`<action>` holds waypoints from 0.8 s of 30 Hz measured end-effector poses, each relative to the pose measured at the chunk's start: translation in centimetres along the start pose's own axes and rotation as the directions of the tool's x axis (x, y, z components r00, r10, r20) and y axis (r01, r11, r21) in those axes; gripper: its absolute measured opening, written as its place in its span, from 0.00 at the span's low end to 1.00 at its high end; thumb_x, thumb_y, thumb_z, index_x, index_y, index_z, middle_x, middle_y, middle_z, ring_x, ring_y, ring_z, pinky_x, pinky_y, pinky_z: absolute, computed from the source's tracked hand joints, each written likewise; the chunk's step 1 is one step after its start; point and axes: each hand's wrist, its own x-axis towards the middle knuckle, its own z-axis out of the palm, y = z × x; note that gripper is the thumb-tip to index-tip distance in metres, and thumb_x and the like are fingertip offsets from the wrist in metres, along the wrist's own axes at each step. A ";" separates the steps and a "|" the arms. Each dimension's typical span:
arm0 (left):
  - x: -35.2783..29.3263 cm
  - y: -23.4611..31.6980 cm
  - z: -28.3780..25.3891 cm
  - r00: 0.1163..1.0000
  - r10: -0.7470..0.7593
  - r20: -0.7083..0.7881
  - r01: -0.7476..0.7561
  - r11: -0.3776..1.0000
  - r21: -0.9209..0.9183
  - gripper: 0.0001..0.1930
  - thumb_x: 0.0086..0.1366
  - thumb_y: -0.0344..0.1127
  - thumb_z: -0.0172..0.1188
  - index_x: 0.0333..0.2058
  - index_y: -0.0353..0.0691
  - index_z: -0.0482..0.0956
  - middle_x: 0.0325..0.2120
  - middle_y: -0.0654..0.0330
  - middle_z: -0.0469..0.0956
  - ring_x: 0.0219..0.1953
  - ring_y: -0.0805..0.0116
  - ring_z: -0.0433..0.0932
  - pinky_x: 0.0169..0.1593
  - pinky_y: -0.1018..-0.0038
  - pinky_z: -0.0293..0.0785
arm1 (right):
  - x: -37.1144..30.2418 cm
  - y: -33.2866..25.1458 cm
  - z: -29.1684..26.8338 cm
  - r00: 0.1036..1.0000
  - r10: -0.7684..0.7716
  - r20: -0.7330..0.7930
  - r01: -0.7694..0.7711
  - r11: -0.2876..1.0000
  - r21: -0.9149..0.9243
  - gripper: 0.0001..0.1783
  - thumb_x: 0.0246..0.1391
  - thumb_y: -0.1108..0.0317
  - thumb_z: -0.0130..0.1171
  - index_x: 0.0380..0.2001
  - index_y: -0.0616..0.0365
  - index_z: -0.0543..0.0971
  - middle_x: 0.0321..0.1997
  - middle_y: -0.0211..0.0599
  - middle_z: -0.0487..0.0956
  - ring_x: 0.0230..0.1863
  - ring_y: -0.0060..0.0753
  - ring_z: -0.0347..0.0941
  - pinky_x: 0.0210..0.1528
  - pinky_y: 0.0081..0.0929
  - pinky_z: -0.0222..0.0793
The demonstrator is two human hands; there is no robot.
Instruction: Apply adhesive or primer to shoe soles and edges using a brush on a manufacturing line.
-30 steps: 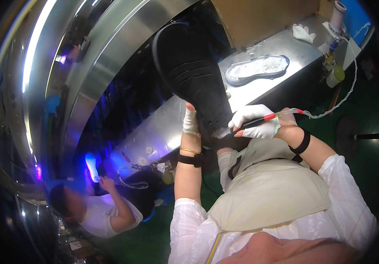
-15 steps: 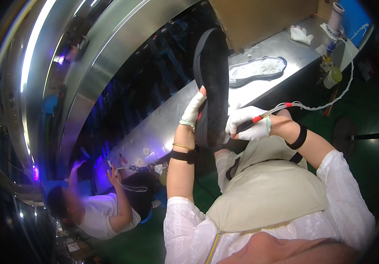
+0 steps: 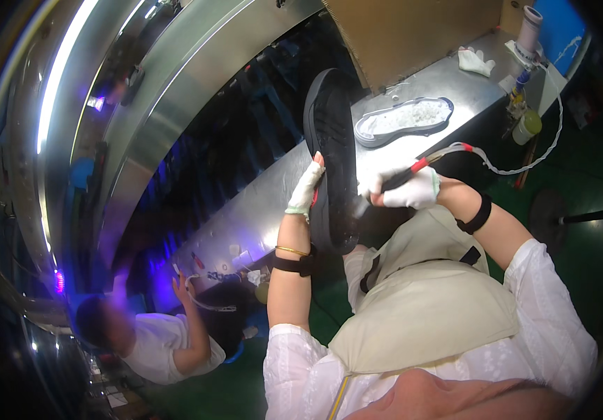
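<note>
My left hand (image 3: 306,187), in a white glove with bare fingertips, grips the left edge of a long black shoe sole (image 3: 336,154). The sole is held up over the edge of the metal bench, its long side running toward and away from me. In my gloved right hand (image 3: 413,190) is a glue brush (image 3: 401,178) with a dark handle and a red band. A tube runs out of its back end. The pale brush tip is close against the sole's right edge near its lower end; exact contact is blurred.
Another sole (image 3: 368,140), dark-rimmed with a white inside, lies on the metal bench (image 3: 280,168). A white glove (image 3: 476,61) and a bottle-like holder (image 3: 529,28) with the tube (image 3: 557,133) are at the back right. A co-worker (image 3: 168,339) sits at left beside a curved metal machine (image 3: 154,91).
The sole has come down slightly toward me and its upper face is turned more into view. My right hand with the brush has shifted slightly right and up.
</note>
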 end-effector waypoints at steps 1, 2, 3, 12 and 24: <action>-0.3 0.1 0.4 0.999 -0.039 0.029 0.040 0.999 -0.034 0.26 0.74 0.49 0.42 0.62 0.36 0.63 0.60 0.53 0.67 0.60 0.63 0.68 0.65 0.68 0.63 | 0.0 -0.1 -0.2 0.996 0.062 -0.060 -0.062 0.998 -0.002 0.06 0.45 0.81 0.61 0.26 0.58 0.76 0.33 0.31 0.78 0.36 0.27 0.76 0.41 0.25 0.71; -0.6 0.2 0.9 0.995 -0.075 0.061 0.079 0.995 -0.066 0.26 0.74 0.49 0.42 0.62 0.36 0.64 0.59 0.53 0.68 0.60 0.63 0.69 0.65 0.68 0.63 | 0.1 0.0 -0.4 0.999 0.035 -0.032 -0.038 0.994 -0.100 0.06 0.45 0.81 0.61 0.26 0.59 0.75 0.33 0.32 0.78 0.36 0.27 0.76 0.42 0.26 0.71; -1.0 0.1 1.3 0.999 -0.035 0.034 0.035 0.999 0.001 0.26 0.74 0.49 0.41 0.61 0.36 0.64 0.59 0.53 0.68 0.60 0.63 0.69 0.65 0.68 0.63 | 0.2 0.0 -0.6 1.000 0.019 -0.004 -0.019 0.978 -0.207 0.06 0.44 0.81 0.61 0.26 0.59 0.75 0.32 0.32 0.78 0.36 0.27 0.76 0.42 0.26 0.71; -2.3 -0.2 -0.1 0.999 -0.026 0.021 0.030 0.973 -0.228 0.23 0.73 0.48 0.44 0.57 0.36 0.70 0.54 0.56 0.74 0.55 0.66 0.73 0.60 0.68 0.69 | 1.6 -0.6 -1.5 0.991 -0.122 -0.048 0.106 0.962 -0.251 0.06 0.44 0.80 0.61 0.25 0.57 0.76 0.34 0.33 0.77 0.38 0.31 0.74 0.42 0.26 0.70; -8.3 2.0 4.0 0.953 0.288 -0.094 -0.294 0.808 -0.510 0.47 0.62 0.70 0.45 0.64 0.33 0.57 0.62 0.43 0.61 0.62 0.43 0.63 0.66 0.52 0.57 | 0.2 -1.4 -2.5 0.964 0.159 -0.213 -0.102 0.962 0.255 0.12 0.52 0.80 0.61 0.39 0.57 0.74 0.42 0.32 0.77 0.43 0.21 0.73 0.49 0.24 0.70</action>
